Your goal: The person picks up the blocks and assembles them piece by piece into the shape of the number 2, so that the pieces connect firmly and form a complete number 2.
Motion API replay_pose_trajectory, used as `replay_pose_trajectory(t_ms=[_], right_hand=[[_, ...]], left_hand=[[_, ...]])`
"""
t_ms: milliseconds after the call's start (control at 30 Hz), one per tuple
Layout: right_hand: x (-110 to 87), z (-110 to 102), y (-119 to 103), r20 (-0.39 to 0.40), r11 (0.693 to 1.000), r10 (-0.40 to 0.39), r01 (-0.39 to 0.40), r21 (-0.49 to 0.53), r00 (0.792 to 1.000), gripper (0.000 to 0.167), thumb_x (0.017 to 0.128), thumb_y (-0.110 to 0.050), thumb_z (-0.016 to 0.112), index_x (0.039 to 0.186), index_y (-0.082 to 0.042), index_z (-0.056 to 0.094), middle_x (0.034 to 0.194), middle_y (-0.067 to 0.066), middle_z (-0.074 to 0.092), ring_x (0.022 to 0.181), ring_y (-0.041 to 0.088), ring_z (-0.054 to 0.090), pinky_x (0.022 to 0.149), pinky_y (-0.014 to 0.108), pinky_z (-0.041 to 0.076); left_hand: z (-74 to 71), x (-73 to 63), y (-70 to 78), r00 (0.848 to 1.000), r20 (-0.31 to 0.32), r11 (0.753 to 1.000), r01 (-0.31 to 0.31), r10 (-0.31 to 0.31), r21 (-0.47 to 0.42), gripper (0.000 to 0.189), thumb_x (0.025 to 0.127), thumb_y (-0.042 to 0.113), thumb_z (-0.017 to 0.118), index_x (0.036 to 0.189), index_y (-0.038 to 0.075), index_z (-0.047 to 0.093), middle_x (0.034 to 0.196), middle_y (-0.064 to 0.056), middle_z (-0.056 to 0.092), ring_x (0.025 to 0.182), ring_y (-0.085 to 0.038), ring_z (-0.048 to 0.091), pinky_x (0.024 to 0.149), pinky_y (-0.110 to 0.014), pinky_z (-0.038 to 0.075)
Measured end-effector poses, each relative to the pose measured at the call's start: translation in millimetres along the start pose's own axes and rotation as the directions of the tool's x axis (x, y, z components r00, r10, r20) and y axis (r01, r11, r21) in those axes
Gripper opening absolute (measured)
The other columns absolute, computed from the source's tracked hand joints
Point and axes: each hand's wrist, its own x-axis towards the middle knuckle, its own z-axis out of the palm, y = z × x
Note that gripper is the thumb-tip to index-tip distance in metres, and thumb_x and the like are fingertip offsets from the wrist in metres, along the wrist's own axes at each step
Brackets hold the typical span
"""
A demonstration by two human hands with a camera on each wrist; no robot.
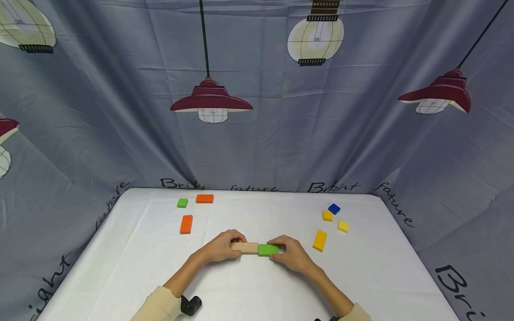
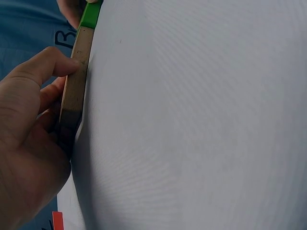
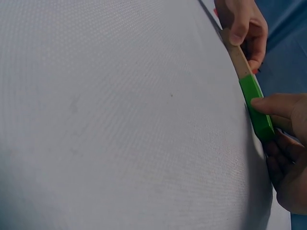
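Observation:
Near the middle of the white table, a plain wooden block and a green block lie end to end in one line, their short ends touching. My left hand pinches the wooden block between thumb and fingers at its left part. At the other end, my right hand grips the green block the same way. In the left wrist view, the thumb presses the near side of the wooden block. The right wrist view shows a thumb on the green block, with some fingertips behind it hidden.
Left at the back lie a small green block and two orange blocks, one flat across, one lengthwise. To the right are a blue block, two small yellow blocks and a longer yellow block. A grey curtain hangs behind.

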Motion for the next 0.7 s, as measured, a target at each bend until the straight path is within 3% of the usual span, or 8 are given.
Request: replay_pose_trajectory(t_ms=[400, 700], right_hand=[[4.1, 12.8, -6.9, -0.02, 1.0, -0.008, 0.008, -0.016, 1.0, 0.033, 0.08, -0.013, 0.084, 0.111, -0.008, 0.074, 0.108, 0.002, 0.067, 0.093, 0.018, 0.054, 0.078, 0.034, 0.047], [4.5, 23.6, -10.8, -0.071, 1.0, -0.018, 0.017, -0.026, 0.997, 0.031, 0.079, -0.015, 0.085, 0.109, -0.011, 0.076, 0.107, 0.0, 0.068, 0.093, 0.018, 0.052, 0.076, 0.033, 0.043]], left_hand=[[0.7, -0.4, 0.6, 1.0, 0.012, 1.0, 0.027, -0.026, -0.011, 0.028, 0.079, 0.004, 0.072, 0.105, 0.014, 0.068, 0.097, 0.005, 0.057, 0.087, -0.015, 0.05, 0.073, -0.028, 0.043], [1.1, -1.9, 3.7, 1.0, 0.013, 1.0, 0.024, -0.024, 0.011, 0.027, 0.079, 0.006, 0.073, 0.104, 0.014, 0.068, 0.095, 0.007, 0.057, 0.086, -0.014, 0.05, 0.072, -0.027, 0.043]])
